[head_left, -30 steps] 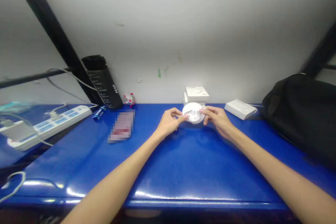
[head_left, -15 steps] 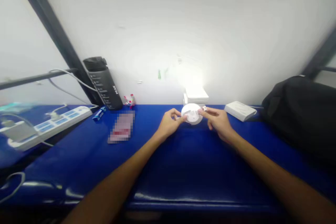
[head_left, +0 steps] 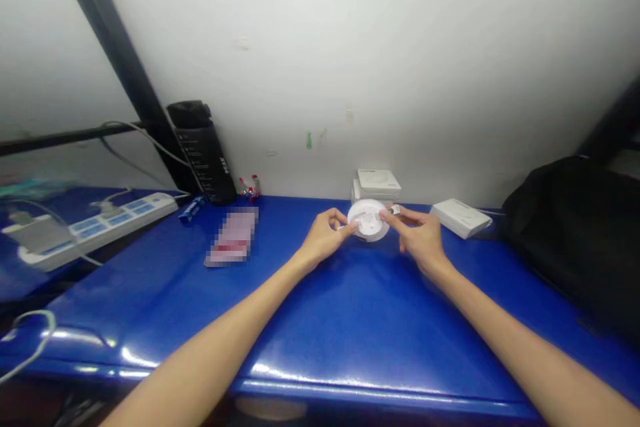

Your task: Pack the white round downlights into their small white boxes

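A round white device (head_left: 371,225) is held just above the blue table (head_left: 320,320), near its far edge. My left hand (head_left: 323,238) pinches the device's left rim with thumb and fingers. My right hand (head_left: 419,235) grips the right side, and its fingertips also pinch a small white tab (head_left: 394,209) at the device's top right. Both hands are closed on the device.
Behind the device a small white box (head_left: 378,181) stands by the wall, with a flat white box (head_left: 461,217) to its right. A black bag (head_left: 570,227) fills the right. On the left lie a blurred card (head_left: 233,245), a blue battery (head_left: 192,209), a black bottle (head_left: 201,151) and a white power strip (head_left: 95,228).
The camera view shifted slightly up and to the right, and the lighting flickered bright then settled. Both hands stay on the round device; the right fingers shifted a little along its top right.
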